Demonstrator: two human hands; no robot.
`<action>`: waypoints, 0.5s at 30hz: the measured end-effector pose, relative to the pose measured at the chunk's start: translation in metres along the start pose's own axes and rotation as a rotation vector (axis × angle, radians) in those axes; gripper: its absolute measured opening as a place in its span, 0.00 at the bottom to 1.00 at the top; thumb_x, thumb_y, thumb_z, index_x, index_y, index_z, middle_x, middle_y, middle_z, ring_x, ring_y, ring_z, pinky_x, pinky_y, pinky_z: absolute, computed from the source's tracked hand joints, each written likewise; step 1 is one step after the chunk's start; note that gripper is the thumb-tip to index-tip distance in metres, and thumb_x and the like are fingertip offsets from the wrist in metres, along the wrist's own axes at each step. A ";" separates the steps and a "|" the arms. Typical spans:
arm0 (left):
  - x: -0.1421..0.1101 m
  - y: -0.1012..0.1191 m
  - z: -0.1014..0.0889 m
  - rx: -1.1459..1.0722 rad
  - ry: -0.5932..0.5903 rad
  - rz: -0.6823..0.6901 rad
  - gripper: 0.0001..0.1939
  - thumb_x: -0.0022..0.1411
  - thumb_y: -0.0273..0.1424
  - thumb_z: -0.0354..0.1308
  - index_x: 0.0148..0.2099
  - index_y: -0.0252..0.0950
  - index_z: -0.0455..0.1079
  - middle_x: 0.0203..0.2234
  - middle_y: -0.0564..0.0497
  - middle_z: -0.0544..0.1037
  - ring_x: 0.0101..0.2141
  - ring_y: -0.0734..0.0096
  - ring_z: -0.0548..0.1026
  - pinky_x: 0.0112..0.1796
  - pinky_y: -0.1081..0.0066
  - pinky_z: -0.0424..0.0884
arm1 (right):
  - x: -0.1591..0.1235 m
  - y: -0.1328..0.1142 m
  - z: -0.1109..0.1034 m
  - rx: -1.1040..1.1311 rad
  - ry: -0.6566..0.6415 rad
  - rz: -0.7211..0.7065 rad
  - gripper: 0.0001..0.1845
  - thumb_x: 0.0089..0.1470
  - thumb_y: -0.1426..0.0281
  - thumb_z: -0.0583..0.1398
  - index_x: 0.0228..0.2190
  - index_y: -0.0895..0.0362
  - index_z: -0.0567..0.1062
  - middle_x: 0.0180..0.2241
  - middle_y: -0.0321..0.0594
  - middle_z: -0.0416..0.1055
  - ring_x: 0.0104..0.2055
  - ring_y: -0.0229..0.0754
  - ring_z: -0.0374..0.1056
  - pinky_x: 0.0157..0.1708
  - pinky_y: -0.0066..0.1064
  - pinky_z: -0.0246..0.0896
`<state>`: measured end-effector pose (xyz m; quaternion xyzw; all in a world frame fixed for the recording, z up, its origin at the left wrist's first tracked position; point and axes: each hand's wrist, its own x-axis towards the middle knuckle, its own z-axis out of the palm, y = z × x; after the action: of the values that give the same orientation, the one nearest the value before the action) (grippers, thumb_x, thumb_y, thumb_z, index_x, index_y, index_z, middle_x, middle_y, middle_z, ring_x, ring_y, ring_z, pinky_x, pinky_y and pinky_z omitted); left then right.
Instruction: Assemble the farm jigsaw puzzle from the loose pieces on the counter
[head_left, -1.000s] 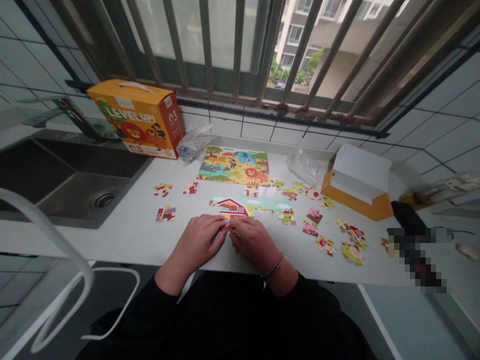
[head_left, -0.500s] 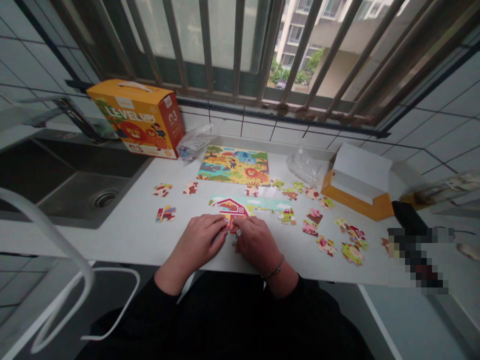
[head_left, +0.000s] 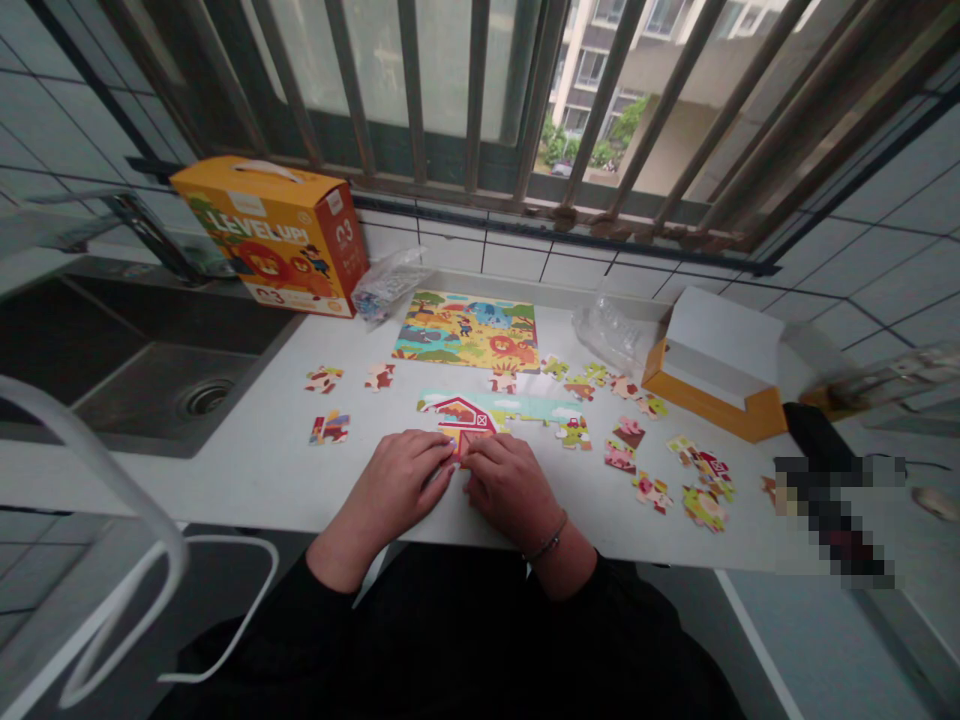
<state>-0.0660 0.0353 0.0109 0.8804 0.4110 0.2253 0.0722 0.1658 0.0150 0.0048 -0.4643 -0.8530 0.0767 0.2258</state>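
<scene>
Right hand [head_left: 514,482] drawn slightly bodyward, left hand [head_left: 405,475] alongside, fingers curled, cannot tell either grip's hold, flat knobby-edged barn puzzle [head_left: 459,409]

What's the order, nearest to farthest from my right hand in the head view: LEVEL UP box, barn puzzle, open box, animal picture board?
1. Barn puzzle, just in front of the right hand.
2. Animal picture board, beyond the puzzle.
3. Open box, off right.
4. LEVEL UP box, back left.

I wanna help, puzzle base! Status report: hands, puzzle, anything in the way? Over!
Left hand and right hand close together, at near edge of barn puzzle. Puzzle unfinished, loose pieces on both sides. Hands hiding its lower part, over.
</scene>
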 end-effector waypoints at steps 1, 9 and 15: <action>0.000 0.000 0.000 -0.002 -0.001 -0.003 0.12 0.77 0.34 0.59 0.57 0.41 0.81 0.55 0.43 0.85 0.55 0.50 0.82 0.54 0.49 0.76 | 0.000 0.000 0.000 -0.006 -0.008 0.004 0.10 0.63 0.75 0.66 0.46 0.52 0.81 0.53 0.44 0.82 0.54 0.53 0.72 0.55 0.48 0.68; 0.000 -0.005 -0.001 -0.008 0.008 0.024 0.14 0.76 0.36 0.61 0.59 0.40 0.81 0.57 0.42 0.85 0.56 0.48 0.83 0.55 0.47 0.77 | -0.019 0.015 -0.022 -0.021 0.053 0.047 0.16 0.68 0.74 0.62 0.54 0.52 0.80 0.55 0.46 0.80 0.57 0.53 0.72 0.59 0.49 0.68; -0.001 -0.010 0.002 -0.060 0.020 0.063 0.18 0.77 0.39 0.59 0.60 0.40 0.82 0.57 0.40 0.86 0.56 0.48 0.84 0.58 0.45 0.80 | -0.087 0.099 -0.092 -0.348 0.245 0.559 0.15 0.70 0.67 0.57 0.50 0.58 0.82 0.49 0.55 0.81 0.52 0.58 0.73 0.58 0.52 0.65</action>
<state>-0.0722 0.0411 0.0059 0.8880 0.3767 0.2488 0.0874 0.3237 -0.0086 0.0256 -0.7172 -0.6597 -0.0674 0.2143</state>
